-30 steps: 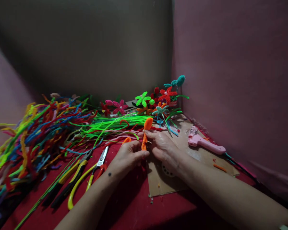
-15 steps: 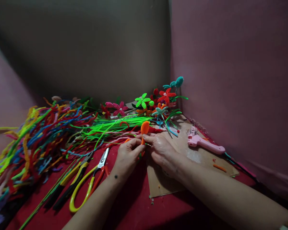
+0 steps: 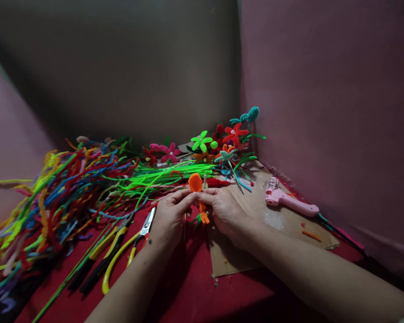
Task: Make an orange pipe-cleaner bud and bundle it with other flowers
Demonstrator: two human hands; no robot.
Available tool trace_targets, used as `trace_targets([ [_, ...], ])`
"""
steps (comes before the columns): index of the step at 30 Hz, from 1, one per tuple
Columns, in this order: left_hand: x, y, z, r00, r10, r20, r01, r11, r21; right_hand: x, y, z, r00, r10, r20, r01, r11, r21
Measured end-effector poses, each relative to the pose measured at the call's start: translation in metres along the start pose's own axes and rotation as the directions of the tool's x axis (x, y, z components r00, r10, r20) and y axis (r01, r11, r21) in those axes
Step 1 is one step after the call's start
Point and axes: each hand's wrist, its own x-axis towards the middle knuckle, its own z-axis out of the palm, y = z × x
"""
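Between my two hands is an orange pipe-cleaner flower piece [image 3: 195, 183], with a rounded fuzzy top and a twisted tail of ends hanging below the fingers. My left hand [image 3: 173, 213] pinches it from the left with thumb and forefinger. From the right, my right hand [image 3: 224, 208] closes thumb and forefinger on it too, the fingertips of both hands nearly touching. A pale short stem shows upright just behind the right fingers. Scissors with yellow and red handles [image 3: 147, 224] lie beside my left wrist, partly covered by the forearm.
Pliers [image 3: 104, 251] lie left of the scissors on the red cloth [image 3: 188, 291]. A heap of coloured pipe cleaners [image 3: 54, 202] spreads at the left, green stems [image 3: 175, 172] behind. Finished flowers [image 3: 202, 141] stand at the back. A pink glue gun [image 3: 286, 201] rests on cardboard [image 3: 235, 264].
The orange piece has turned and shifted slightly left, its round top now facing me and its twisted ends showing below. The left hand has moved a little, and the view has shifted slightly.
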Motion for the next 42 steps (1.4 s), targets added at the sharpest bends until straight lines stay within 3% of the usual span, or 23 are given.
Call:
trace_targets([
  [8, 0.004, -0.003, 0.0, 0.991, -0.137, 0.009, 0.133, 0.949, -0.287, 0.008, 0.006, -0.008, 0.993, 0.101, 0.067, -0.111, 0.981, 0.159],
  [19, 0.005, -0.011, -0.009, 0.962, -0.219, 0.163, 0.263, 0.904, -0.336, 0.004, 0.004, -0.003, 0.996, 0.09, 0.012, -0.091, 0.99, 0.11],
  [24, 0.004, -0.01, -0.008, 0.936, -0.33, 0.126, 0.353, 0.851, -0.389, 0.002, 0.005, -0.003, 0.994, 0.103, 0.039, -0.104, 0.994, 0.024],
  [27, 0.003, -0.005, -0.006, 0.942, -0.317, 0.107, 0.333, 0.859, -0.39, 0.0, 0.004, -0.003, 0.993, 0.106, 0.049, -0.105, 0.994, -0.016],
  [32, 0.002, 0.001, -0.007, 0.981, -0.174, 0.087, 0.191, 0.952, -0.238, 0.002, 0.0, -0.006, 0.99, 0.111, 0.083, -0.1, 0.987, -0.125],
  [36, 0.0, 0.004, -0.009, 0.997, -0.068, -0.022, 0.067, 0.997, -0.046, 0.003, -0.006, -0.006, 0.998, -0.067, 0.022, 0.07, 0.972, -0.223],
  [42, -0.004, 0.005, -0.007, 1.0, -0.012, -0.004, 0.012, 0.994, 0.106, 0.0, -0.011, -0.002, 0.971, -0.22, 0.097, 0.239, 0.929, -0.282],
])
